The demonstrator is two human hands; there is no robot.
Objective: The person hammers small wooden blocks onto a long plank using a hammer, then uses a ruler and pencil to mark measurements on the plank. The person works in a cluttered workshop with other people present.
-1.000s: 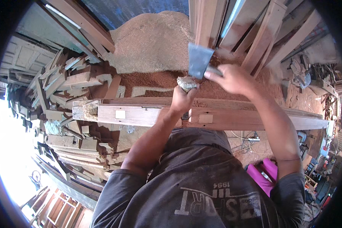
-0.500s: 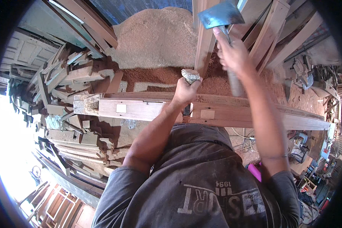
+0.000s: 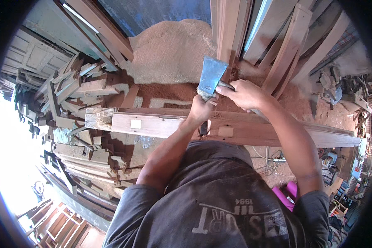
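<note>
My left hand (image 3: pixel 200 110) is wrapped round an upright chisel (image 3: pixel 201 94) with a pale, frayed handle top. It stands over the wooden beam (image 3: pixel 157 125) lying across in front of me, near a dark slot (image 3: pixel 203 129) in its face. The chisel's lower end is mostly hidden by my hand. A hatchet (image 3: pixel 213 73) with a broad blue-grey metal head is gripped in my right hand (image 3: pixel 244 96). Its head is down at the chisel's top, touching it or just above. The hatchet's handle runs back under my right palm.
Offcuts (image 3: pixel 93 87) are heaped on the left, with stacked boards (image 3: pixel 91 167) below. Tall planks (image 3: pixel 287 49) lean at the upper right. Beyond the beam lies a sawdust mound (image 3: pixel 173 49). Cables (image 3: pixel 268 161) and a pink object (image 3: pixel 283 196) are at the lower right.
My right hand has brought the hatchet down and leftward, from raised at the upper right to the chisel's top. My left hand keeps its hold on the chisel. The view has shifted slightly.
</note>
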